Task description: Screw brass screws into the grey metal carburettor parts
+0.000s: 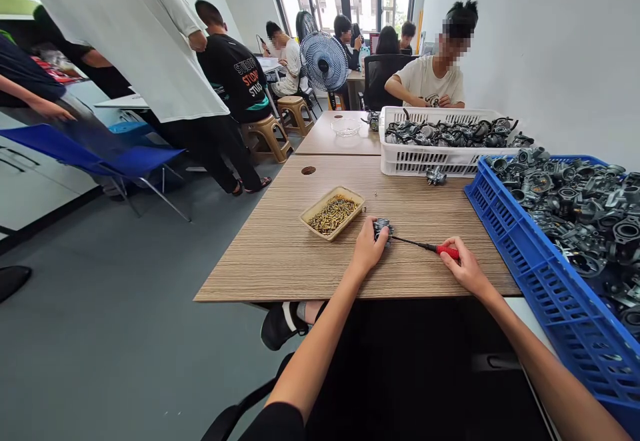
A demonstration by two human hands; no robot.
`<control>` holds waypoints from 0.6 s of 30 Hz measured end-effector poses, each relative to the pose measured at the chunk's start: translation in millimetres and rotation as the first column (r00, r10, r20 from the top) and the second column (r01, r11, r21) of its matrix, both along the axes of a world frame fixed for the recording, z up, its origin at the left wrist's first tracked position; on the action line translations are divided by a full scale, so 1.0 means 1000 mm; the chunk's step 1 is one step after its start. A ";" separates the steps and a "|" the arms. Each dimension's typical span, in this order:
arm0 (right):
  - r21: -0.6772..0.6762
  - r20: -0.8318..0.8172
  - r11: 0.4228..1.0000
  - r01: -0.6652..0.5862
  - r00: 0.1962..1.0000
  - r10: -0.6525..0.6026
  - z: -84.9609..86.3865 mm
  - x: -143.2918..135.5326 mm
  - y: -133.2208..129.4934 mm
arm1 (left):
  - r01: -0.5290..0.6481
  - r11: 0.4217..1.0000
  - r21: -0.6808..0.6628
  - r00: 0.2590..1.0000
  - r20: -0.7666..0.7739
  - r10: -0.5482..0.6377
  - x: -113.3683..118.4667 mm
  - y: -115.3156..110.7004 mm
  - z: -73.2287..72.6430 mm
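My left hand (371, 246) is closed around a small grey metal carburetor (382, 226), holding it on the wood-grain table (280, 261). In my right hand (466, 266) is a screwdriver (447, 251) with a red and black handle. Its long dark shaft points left, and the tip meets the carburetor's right side; the exact contact spot is too small to make out. Just left of my left hand sits a beige tray (320, 233) full of small brass-coloured parts. A couple of tiny loose pieces lie near the tray's right end.
A blue crate (540, 281) heaped with carburetors stands close on my right. Beyond it is a white crate (425, 161) of similar parts, with a single carburetor (436, 175) before it. A co-worker (435, 81) sits behind; a clear dish (346, 127) lies farther back.
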State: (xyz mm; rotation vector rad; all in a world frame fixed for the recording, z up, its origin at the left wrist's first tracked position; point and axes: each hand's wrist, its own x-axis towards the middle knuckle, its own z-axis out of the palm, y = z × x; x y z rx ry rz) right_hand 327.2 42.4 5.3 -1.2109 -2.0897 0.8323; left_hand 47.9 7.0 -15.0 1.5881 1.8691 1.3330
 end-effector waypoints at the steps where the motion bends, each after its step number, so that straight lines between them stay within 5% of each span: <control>1: -0.001 0.006 1.000 0.006 1.000 -0.006 0.000 0.000 0.000 | 0.000 1.000 -0.001 1.000 -0.001 0.000 0.000 0.000 0.000; 18: 0.006 0.004 1.000 0.009 1.000 -0.009 0.002 -0.002 -0.001 | 0.010 1.000 -0.011 1.000 0.002 -0.010 -0.001 0.000 0.000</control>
